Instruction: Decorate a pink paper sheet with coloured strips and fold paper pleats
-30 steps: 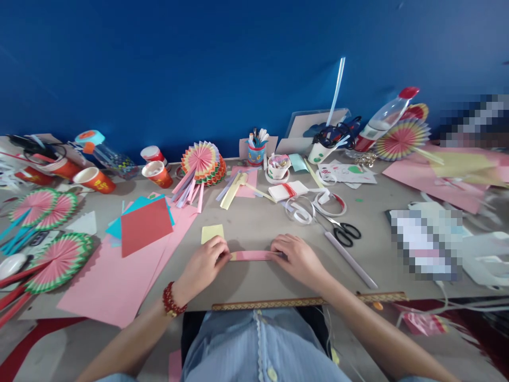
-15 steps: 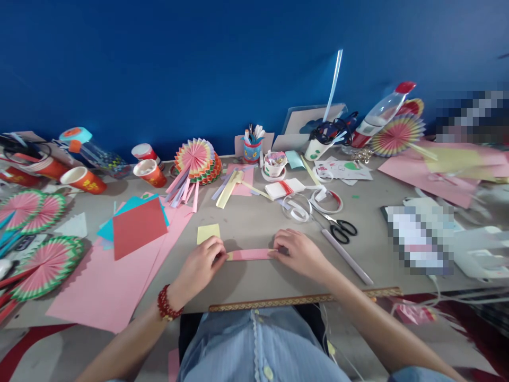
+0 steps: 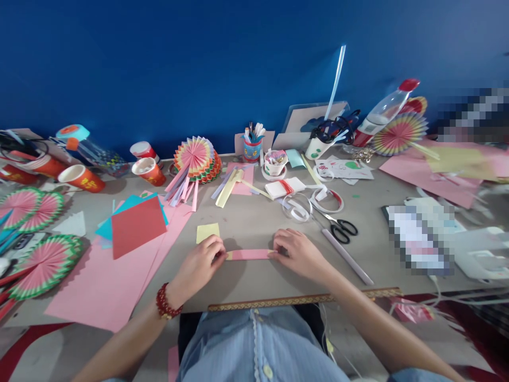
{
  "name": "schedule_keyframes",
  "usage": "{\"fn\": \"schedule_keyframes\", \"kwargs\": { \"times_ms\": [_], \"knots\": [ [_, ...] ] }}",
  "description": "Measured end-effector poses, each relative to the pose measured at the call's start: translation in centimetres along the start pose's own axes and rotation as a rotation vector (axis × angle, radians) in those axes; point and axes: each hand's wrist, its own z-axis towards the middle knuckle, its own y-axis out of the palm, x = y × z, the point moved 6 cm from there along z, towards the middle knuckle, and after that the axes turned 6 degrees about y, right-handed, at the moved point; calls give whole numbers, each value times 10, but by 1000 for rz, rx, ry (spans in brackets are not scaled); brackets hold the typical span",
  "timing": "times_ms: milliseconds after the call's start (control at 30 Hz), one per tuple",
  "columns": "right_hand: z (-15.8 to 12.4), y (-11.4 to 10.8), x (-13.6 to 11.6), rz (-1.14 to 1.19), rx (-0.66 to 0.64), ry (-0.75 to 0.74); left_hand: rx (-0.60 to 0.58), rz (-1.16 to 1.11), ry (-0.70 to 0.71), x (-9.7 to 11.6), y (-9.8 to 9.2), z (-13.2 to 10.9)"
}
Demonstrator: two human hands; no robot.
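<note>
A narrow folded strip of pink paper (image 3: pixel 250 254) lies flat on the grey table (image 3: pixel 254 286) right in front of me. My left hand (image 3: pixel 201 264) has its fingers curled and pinches the strip's left end. My right hand (image 3: pixel 299 252) presses and pinches the strip's right end. A red bead bracelet (image 3: pixel 165 303) circles my left wrist. A small yellow paper square (image 3: pixel 207 232) sits just beyond my left hand.
Pink sheets (image 3: pixel 119 276) and a red square (image 3: pixel 137 225) lie to the left, with pleated paper fans (image 3: pixel 43 260) further left. Scissors (image 3: pixel 338 227), a grey stick (image 3: pixel 345 255) and tape rolls (image 3: pixel 314 204) are right. Cups (image 3: pixel 147 171), a pen pot (image 3: pixel 252 149) and a bottle (image 3: pixel 382 112) line the blue wall. A ruler (image 3: pixel 302 300) edges the table.
Both hands stay on the ends of the pink strip. The view has shifted slightly; nothing on the table has moved.
</note>
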Motion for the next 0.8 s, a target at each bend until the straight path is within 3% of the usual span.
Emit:
{"fn": "schedule_keyframes", "kwargs": {
  "times_ms": [533,800],
  "knots": [
    [2,0,1,-20,-21,-19,-122,-88,-31,-9,-4,8],
    [4,0,1,-11,-37,-12,-122,-58,-41,-7,-4,7]
  ]
}}
